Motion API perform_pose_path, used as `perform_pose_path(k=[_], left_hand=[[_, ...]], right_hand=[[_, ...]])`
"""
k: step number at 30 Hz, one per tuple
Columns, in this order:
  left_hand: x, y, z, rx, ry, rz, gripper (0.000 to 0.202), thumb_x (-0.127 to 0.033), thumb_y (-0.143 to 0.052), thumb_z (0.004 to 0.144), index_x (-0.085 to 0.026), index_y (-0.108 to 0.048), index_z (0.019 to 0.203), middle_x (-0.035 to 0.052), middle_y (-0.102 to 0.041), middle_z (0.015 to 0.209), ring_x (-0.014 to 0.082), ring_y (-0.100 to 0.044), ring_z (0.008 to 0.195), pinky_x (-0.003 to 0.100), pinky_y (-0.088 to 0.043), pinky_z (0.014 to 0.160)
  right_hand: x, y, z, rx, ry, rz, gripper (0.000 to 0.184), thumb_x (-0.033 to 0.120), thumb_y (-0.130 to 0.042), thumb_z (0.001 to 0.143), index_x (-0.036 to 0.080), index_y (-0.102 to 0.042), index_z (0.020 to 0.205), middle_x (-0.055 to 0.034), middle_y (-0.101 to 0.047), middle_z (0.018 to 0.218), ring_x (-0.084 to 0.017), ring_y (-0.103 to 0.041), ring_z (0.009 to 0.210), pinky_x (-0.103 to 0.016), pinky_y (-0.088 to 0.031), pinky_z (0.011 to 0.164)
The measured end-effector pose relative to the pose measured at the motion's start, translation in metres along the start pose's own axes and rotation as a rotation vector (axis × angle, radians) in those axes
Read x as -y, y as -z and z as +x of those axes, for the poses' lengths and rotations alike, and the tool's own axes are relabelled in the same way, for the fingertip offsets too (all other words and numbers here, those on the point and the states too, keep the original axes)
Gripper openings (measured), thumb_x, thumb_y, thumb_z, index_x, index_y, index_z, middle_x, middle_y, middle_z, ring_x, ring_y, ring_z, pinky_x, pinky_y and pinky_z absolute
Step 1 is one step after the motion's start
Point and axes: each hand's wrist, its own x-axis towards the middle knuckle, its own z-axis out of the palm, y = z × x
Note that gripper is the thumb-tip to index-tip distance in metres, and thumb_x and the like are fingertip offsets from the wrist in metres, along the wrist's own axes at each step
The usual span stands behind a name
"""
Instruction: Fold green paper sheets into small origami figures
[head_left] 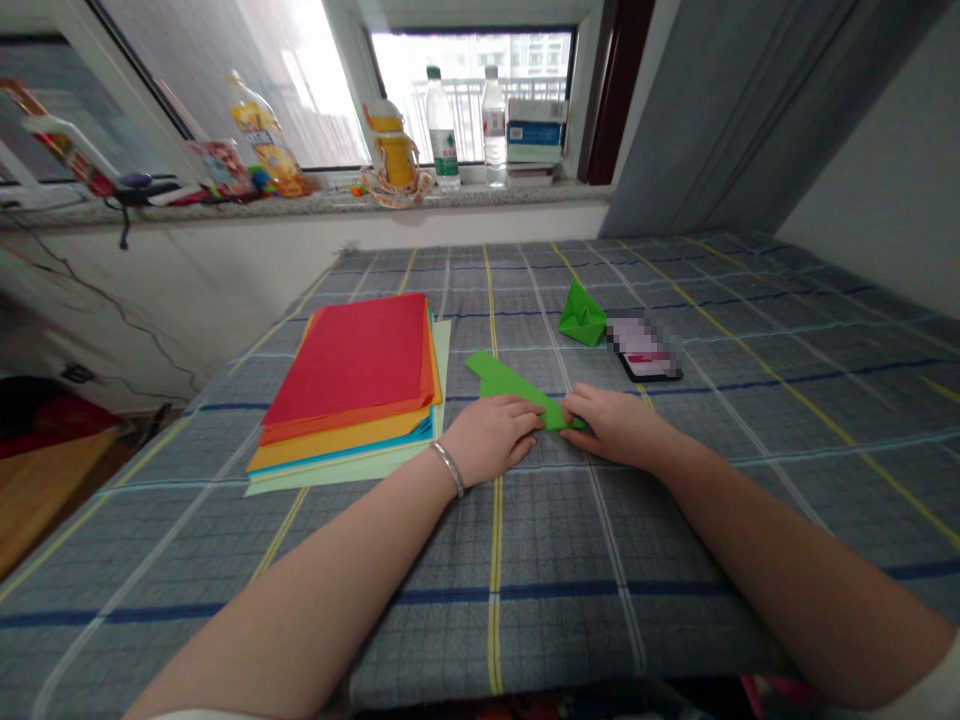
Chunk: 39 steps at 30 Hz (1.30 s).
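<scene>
The head-worn camera looks forward and down onto green origami paper (510,382).

Soft daylight comes through the window (472,95) (blown-out white), and the edges bow.

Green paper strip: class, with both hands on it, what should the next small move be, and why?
Probably press along the fold to sharpen the crease. The left hand and right hand both rest on the green paper strip against the checked cloth, and a folded green paper boat nearby shows crisp edges.
</scene>
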Motion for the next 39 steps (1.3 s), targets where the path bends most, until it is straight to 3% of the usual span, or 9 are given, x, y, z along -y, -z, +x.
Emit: perform_pose_path(k=[5, 11, 19, 26, 30, 35, 39], left_hand=[[0.000, 0.000, 0.000, 0.000, -0.004, 0.011, 0.025, -0.026, -0.048, 0.092, -0.016, -0.063, 0.110, 0.0081, -0.062, 0.124, 0.0212, -0.058, 0.112, 0.037, -0.045, 0.101], [-0.002, 0.000, 0.001, 0.009, -0.004, 0.023, 0.024, -0.024, -0.049, 0.091, -0.015, -0.062, 0.109, 0.0080, -0.061, 0.128, 0.0220, -0.058, 0.113, 0.038, -0.045, 0.100], [-0.003, -0.001, 0.000, 0.025, 0.010, 0.053, 0.030, -0.025, -0.049, 0.091, -0.013, -0.055, 0.118, 0.0115, -0.063, 0.121, 0.0220, -0.057, 0.112, 0.036, -0.046, 0.098], [-0.003, 0.001, 0.000, 0.077, -0.103, 0.142, 0.035, -0.027, -0.041, 0.096, -0.021, -0.054, 0.127, 0.0059, -0.054, 0.135, 0.0229, -0.053, 0.117, 0.038, -0.043, 0.100], [-0.007, 0.002, -0.001, 0.088, -0.072, 0.161, 0.036, -0.031, -0.043, 0.095, -0.022, -0.054, 0.127, 0.0010, -0.049, 0.141, 0.0254, -0.051, 0.114, 0.041, -0.045, 0.095], [-0.014, 0.004, 0.000, 0.092, -0.011, 0.142, 0.037, -0.037, -0.047, 0.093, -0.020, -0.053, 0.126, 0.0008, -0.055, 0.135, 0.0276, -0.049, 0.112, 0.043, -0.045, 0.090], [-0.015, 0.005, 0.001, 0.092, -0.005, 0.130, 0.038, -0.037, -0.047, 0.093, -0.020, -0.053, 0.126, -0.0001, -0.055, 0.134, 0.0266, -0.048, 0.111, 0.042, -0.044, 0.089]], right_hand=[[-0.005, -0.012, 0.005, -0.044, -0.073, 0.057, 0.022, 0.043, -0.050, 0.090, 0.022, -0.057, 0.086, -0.0028, -0.058, 0.088, -0.015, -0.055, 0.072, -0.027, -0.033, 0.058], [-0.011, -0.020, 0.010, -0.059, -0.131, 0.157, 0.022, 0.038, -0.057, 0.087, 0.021, -0.052, 0.073, 0.0000, -0.057, 0.080, -0.014, -0.051, 0.068, -0.026, -0.032, 0.059], [-0.011, -0.020, 0.011, -0.056, -0.148, 0.164, 0.012, 0.031, -0.057, 0.087, 0.020, -0.055, 0.081, -0.0003, -0.060, 0.081, -0.015, -0.053, 0.072, -0.026, -0.033, 0.062], [-0.007, -0.017, 0.010, -0.060, -0.174, 0.156, 0.007, 0.027, -0.054, 0.087, 0.021, -0.057, 0.087, -0.0012, -0.062, 0.083, -0.016, -0.055, 0.072, -0.027, -0.036, 0.062], [-0.007, -0.020, 0.010, -0.136, -0.095, 0.126, 0.018, 0.020, -0.050, 0.086, 0.019, -0.059, 0.102, -0.0049, -0.064, 0.091, -0.020, -0.057, 0.088, -0.032, -0.042, 0.079], [-0.016, -0.032, 0.012, -0.221, -0.068, 0.164, 0.020, 0.022, -0.050, 0.085, 0.019, -0.060, 0.103, -0.0102, -0.062, 0.105, -0.024, -0.051, 0.106, -0.040, -0.041, 0.094], [-0.021, -0.039, 0.012, -0.186, -0.085, 0.209, 0.028, 0.019, -0.045, 0.085, 0.018, -0.059, 0.109, -0.0121, -0.056, 0.123, -0.025, -0.042, 0.126, -0.044, -0.030, 0.107]])
